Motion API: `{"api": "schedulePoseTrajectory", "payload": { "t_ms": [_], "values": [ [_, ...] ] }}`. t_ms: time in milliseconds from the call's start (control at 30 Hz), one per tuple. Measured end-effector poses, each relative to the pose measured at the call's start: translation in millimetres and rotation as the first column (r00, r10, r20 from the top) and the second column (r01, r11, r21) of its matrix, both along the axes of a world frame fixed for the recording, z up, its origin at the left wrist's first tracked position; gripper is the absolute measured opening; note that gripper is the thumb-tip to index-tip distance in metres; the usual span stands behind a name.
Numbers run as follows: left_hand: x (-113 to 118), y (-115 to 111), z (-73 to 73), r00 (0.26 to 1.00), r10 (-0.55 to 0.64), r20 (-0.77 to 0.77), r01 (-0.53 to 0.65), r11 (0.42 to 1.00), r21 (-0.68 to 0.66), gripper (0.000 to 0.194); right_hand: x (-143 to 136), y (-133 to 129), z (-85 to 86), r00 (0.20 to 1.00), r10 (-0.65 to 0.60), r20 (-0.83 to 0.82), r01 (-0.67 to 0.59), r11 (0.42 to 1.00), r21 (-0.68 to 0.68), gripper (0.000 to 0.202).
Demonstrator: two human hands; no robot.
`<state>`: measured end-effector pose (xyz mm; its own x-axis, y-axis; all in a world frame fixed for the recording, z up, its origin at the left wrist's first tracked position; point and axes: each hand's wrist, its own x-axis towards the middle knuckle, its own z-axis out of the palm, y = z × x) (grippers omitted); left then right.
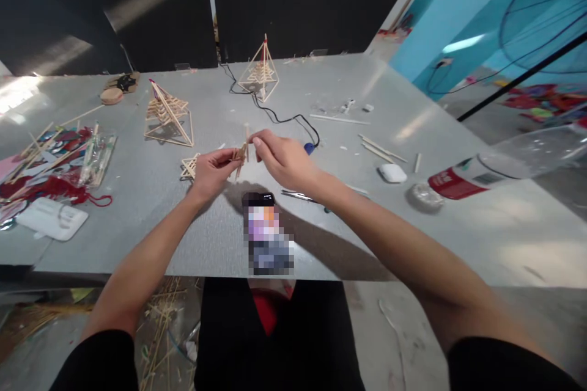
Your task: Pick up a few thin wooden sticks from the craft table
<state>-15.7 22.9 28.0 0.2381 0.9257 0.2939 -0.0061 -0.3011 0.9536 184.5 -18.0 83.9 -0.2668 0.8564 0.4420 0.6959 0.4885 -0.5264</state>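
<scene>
My left hand is closed in a pinch around a small piece made of thin wooden sticks. Close by on the right, the fingers of my right hand are closed at a short upright wooden stick, which meets or nearly meets that piece; their exact contact is blurred. Partly behind my left hand lies a small star-like stick frame. Below both hands a phone rests on the table, its screen pixelated.
Two stick pyramids stand farther back. A black cable runs to a blue-ended tool. Sticks and shiny scraps are heaped left. A white case and a plastic bottle lie right, near loose sticks.
</scene>
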Motion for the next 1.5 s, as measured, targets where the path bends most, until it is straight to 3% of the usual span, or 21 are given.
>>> {"api": "schedulePoseTrajectory", "payload": {
  "t_ms": [133, 267, 400, 600, 767, 967, 1167, 1367, 1500],
  "values": [
    [3, 5, -11.0, 0.998, -0.001, 0.058, 0.003, 1.000, -0.028, 0.036, -11, 10, -13.7, 1.000, -0.022, 0.019, 0.023, 0.999, -0.038, 0.027],
    [6, 6, -17.3, 0.992, 0.020, 0.127, -0.014, 0.999, -0.047, 0.037, -17, 7, -30.5, 0.997, -0.027, 0.078, 0.032, 0.998, -0.055, 0.034],
    [6, 9, -18.7, 0.977, 0.093, 0.191, -0.068, 0.989, -0.135, 0.039, -15, 0, -27.4, 0.968, 0.012, 0.252, 0.007, 0.997, -0.075, 0.040],
    [1, 17, -15.2, 0.941, 0.166, 0.295, -0.075, 0.952, -0.297, 0.040, -12, 1, -6.9, 0.752, 0.274, 0.599, -0.207, 0.962, -0.180, 0.020],
    [-3, 23, -11.7, 0.896, 0.183, 0.404, 0.009, 0.903, -0.429, 0.030, -33, 13, -10.0, 0.564, 0.373, 0.737, -0.263, 0.927, -0.267, 0.013],
    [-2, 21, -13.9, 0.902, 0.191, 0.388, 0.011, 0.886, -0.463, 0.020, -53, 21, -17.9, 0.478, 0.401, 0.781, -0.254, 0.915, -0.315, 0.016],
    [4, 17, -15.2, 0.889, 0.215, 0.404, 0.002, 0.881, -0.474, 0.018, -38, 26, -10.3, 0.545, 0.366, 0.754, -0.182, 0.930, -0.320, 0.022],
    [3, 18, -12.8, 0.874, 0.226, 0.431, 0.036, 0.853, -0.520, 0.018, -25, 34, 4.9, 0.718, 0.276, 0.639, -0.047, 0.935, -0.350, 0.027],
    [2, 16, -11.4, 0.858, 0.199, 0.474, 0.097, 0.843, -0.529, 0.039, -41, 41, -3.6, 0.829, 0.235, 0.507, 0.034, 0.884, -0.465, 0.029]
  ]
}}
